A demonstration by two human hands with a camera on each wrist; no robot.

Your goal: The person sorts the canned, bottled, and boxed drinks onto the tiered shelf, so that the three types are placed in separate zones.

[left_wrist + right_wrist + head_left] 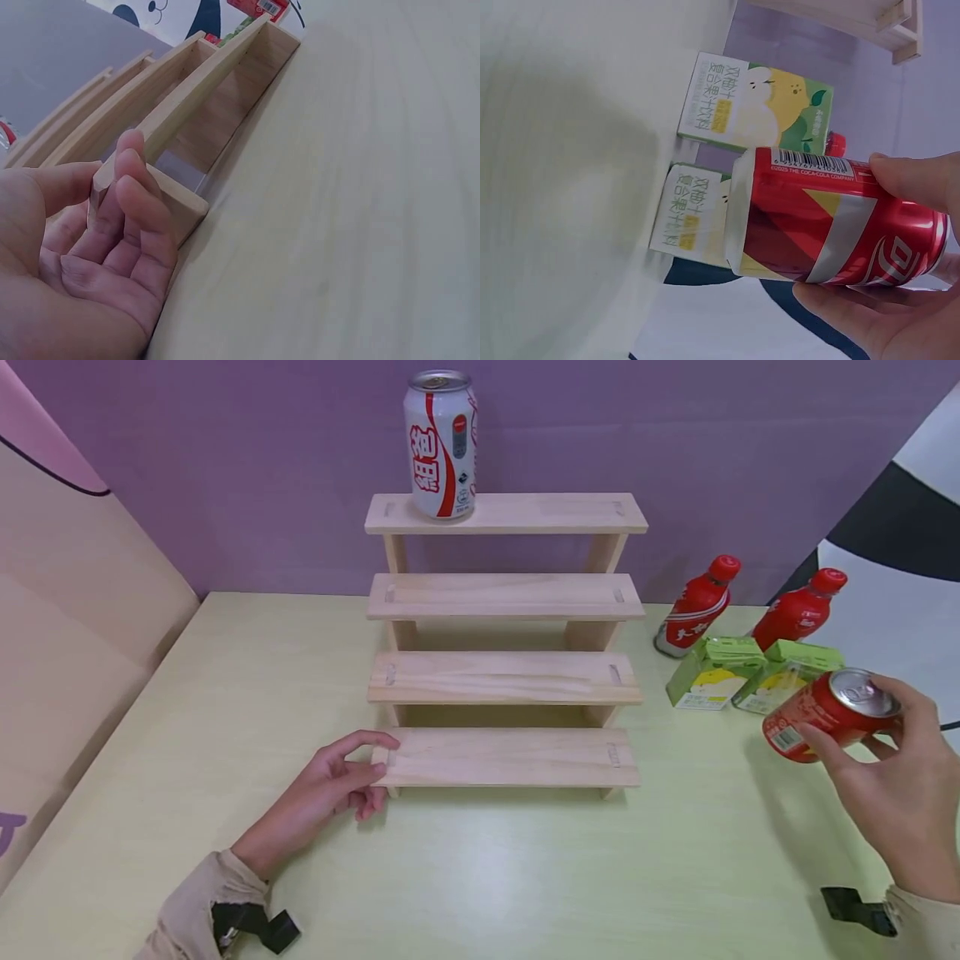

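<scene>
A wooden shelf (510, 758) with several stepped tiers stands on the table. My left hand (330, 789) grips the left end of its lowest tier, thumb and fingers around the board's edge, as the left wrist view shows up close. Off to the right, my right hand (903, 777) holds a red soda can (806, 722) tilted above the table. In the right wrist view the can (817, 225) shows a barcode and a silver stripe. On the top tier stands a white soda can (442, 452) with red lettering, upright.
Two green juice boxes, one at the left (716, 672) and one at the right (787, 672), stand beside the held can. Behind them are two red-capped bottles, one (693, 610) nearer the shelf and another (798, 610) farther right. A purple wall (262, 485) rises behind the shelf.
</scene>
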